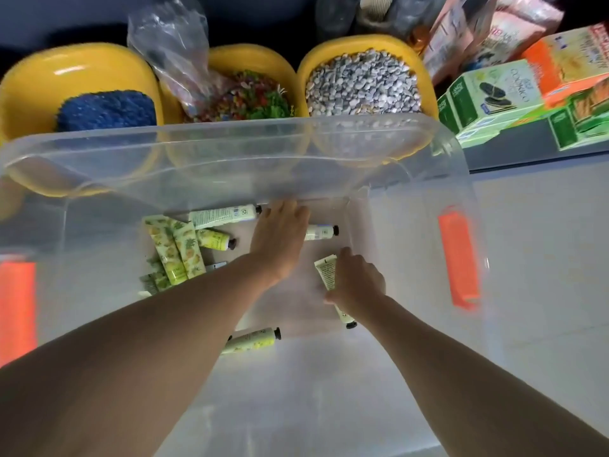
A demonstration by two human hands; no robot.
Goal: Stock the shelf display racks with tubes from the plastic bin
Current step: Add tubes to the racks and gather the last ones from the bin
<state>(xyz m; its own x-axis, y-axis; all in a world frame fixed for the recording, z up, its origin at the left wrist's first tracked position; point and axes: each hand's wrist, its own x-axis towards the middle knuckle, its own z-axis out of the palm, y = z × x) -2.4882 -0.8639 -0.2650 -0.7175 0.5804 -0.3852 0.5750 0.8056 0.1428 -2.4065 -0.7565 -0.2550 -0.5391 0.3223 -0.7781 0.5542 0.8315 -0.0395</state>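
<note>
Shop: boxed biscuits [487, 94] stacked by yellow gravel tubs [362, 80].

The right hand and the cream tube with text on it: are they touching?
Touching. The head view shows the right hand with fingers curled round the cream tube inside the plastic bin.

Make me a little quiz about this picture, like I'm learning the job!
1. True or false: the right hand grips a tube.
2. What fills the yellow bowl farthest right? A) white pebbles B) blue sponge C) tubes
3. Where do both hands reach?

Key:
1. True.
2. A, white pebbles.
3. Into the clear plastic bin, where the left hand lies flat, fingers straight, beside loose tubes.
</note>
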